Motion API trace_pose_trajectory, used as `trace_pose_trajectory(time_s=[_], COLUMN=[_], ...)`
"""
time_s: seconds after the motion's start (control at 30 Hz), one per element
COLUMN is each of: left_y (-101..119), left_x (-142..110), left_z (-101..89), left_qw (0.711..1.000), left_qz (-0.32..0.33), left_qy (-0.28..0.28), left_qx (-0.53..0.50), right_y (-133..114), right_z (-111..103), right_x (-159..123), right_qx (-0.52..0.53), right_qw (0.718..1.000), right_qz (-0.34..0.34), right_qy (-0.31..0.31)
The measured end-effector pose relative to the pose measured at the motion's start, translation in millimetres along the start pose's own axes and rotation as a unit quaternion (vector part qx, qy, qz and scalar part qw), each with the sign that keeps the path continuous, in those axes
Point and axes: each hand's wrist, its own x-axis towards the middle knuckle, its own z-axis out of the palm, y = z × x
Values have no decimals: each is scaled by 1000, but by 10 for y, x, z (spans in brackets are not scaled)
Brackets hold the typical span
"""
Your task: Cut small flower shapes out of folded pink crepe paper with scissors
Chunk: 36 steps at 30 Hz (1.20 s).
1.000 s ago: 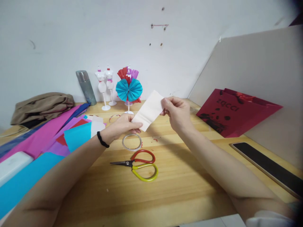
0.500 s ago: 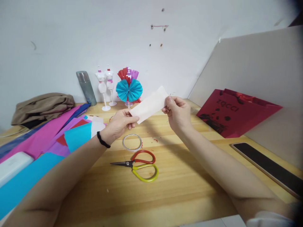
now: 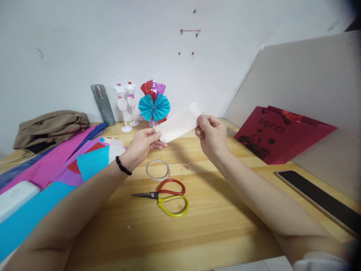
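Note:
A strip of pale cream paper (image 3: 178,126) is stretched between my two hands above the table. My left hand (image 3: 145,145), with a black band at the wrist, pinches its near left end between thumb and fingers. At the far right end, my right hand (image 3: 211,133) grips the paper's edge with the fingers curled in. Just past my right thumb the paper's end bends upward. Below the hands lie a thin tape roll (image 3: 147,174) and scissors (image 3: 153,195) with one red and one yellow handle, blades pointing left.
Coloured paper sheets (image 3: 94,162) and a brown cloth (image 3: 50,130) spread over the left. Behind stand a flask (image 3: 103,107), two white mannequins (image 3: 122,103) and one with a blue paper fan (image 3: 154,108). A red bag (image 3: 279,135) and a phone (image 3: 318,199) are at right.
My left thumb and fingers have shifted slightly right along the paper. The strip's far right end now shows a bend near my right thumb. Scissors and tape have stayed put.

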Motion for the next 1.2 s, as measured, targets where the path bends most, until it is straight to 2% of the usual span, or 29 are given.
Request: trace_pose_trajectory(time_s=[0.2, 0.5, 0.83, 0.97, 1.03, 1.1, 1.13, 1.2], left_y=[4, 6, -6, -31, -34, -20, -4, 41], left_x=[-6, 5, 9, 40, 65, 78, 74, 44], left_z=[5, 50, 19, -9, -43, -76, -86, -85], left_qw=[1000, 992, 996, 997, 994, 992, 993, 996], left_qz=[-4, -25, -7, -27, -34, -9, 12, 48], left_qy=[4, 90, 82, 78, 94, 107, 96, 22], left_qx=[-16, -83, -31, 2, 35, 60, 67, 78], right_y=[8, 28, 45, 56, 55, 45, 35, 3], right_z=[-3, 16, 21, 47, 66, 86, 97, 119], right_x=[16, -5, -26, -58, -84, -117, -135, -176], right_qx=[1, 21, -2, 3, 8, 8, 4, -9], right_qw=[1000, 1000, 1000, 1000, 999, 997, 996, 993], right_qz=[4, 13, 11, 18, 35, 52, 58, 65], right_qy=[8, -2, -20, -23, -36, -59, -73, -103])
